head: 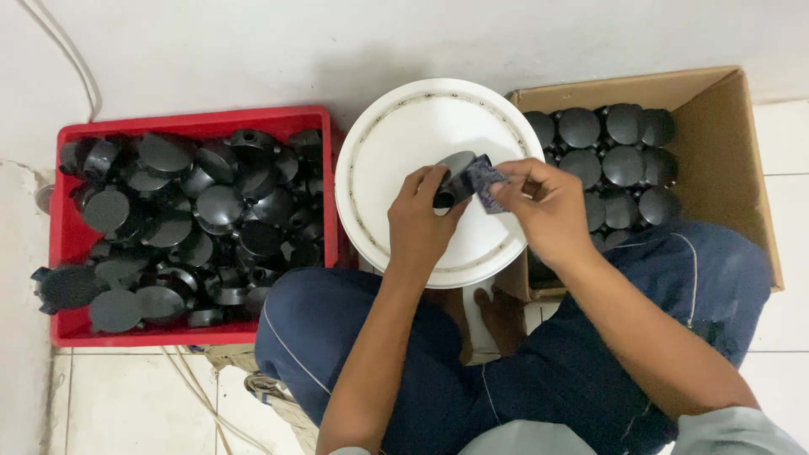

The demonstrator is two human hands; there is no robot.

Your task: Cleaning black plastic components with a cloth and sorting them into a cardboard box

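Black round part (452, 179) gripped by left hand (419, 221) | right hand (546, 211) fingers pinch dark cloth (486, 179) against it

Plastic, cardboard and cloth, mostly matt

The black round part (455, 173) looks like smooth plastic with a dull sheen, as do those heaped in the glossy red plastic crate (67, 135). The white bucket lid (404, 126) is smooth, satiny plastic. The box (725, 126) is rough brown cardboard. The small dark rag (487, 181) looks like soft cloth; the trousers (354, 337) are matt fabric.
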